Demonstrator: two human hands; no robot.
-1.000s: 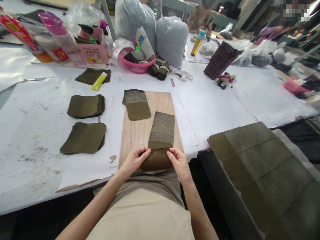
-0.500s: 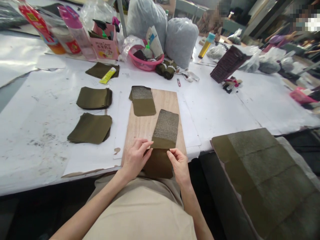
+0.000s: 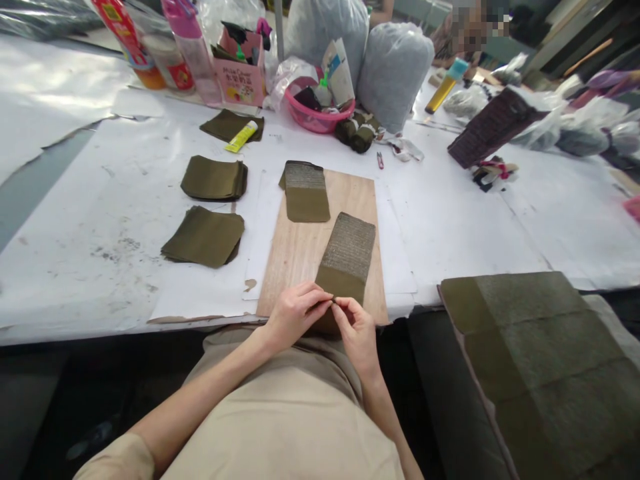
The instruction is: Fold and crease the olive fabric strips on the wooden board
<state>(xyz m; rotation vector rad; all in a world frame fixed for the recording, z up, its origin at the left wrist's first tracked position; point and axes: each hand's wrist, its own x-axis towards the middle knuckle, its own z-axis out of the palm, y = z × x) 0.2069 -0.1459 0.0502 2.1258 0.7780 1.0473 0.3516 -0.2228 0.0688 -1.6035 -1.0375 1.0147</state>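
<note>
At the front edge of a wooden board [image 3: 295,260], my left hand [image 3: 296,312] and my right hand [image 3: 359,333] pinch a piece of olive fabric [image 3: 327,325], thumbs and fingertips almost meeting. Part of it drops below the board's edge, mostly behind my hands. Just beyond my fingers lies an olive panel [image 3: 350,250] with a grey ribbed upper part; whether it is one with the pinched piece I cannot tell. A similar panel [image 3: 307,200] rests farther back on the board, over another olive piece.
Left of the board are two stacks of olive pieces [image 3: 215,179] [image 3: 204,237]. Behind them a yellow tube [image 3: 242,137] lies on more fabric. A pink basket [image 3: 320,120], small snips [image 3: 380,160] and stuffed bags [image 3: 397,73] stand farther back. Layered olive sheets [image 3: 530,347] lie at right.
My hands have come together, from opposite ends of the fabric's edge to nearly touching. The view has shifted, so the table's things appear farther right.
</note>
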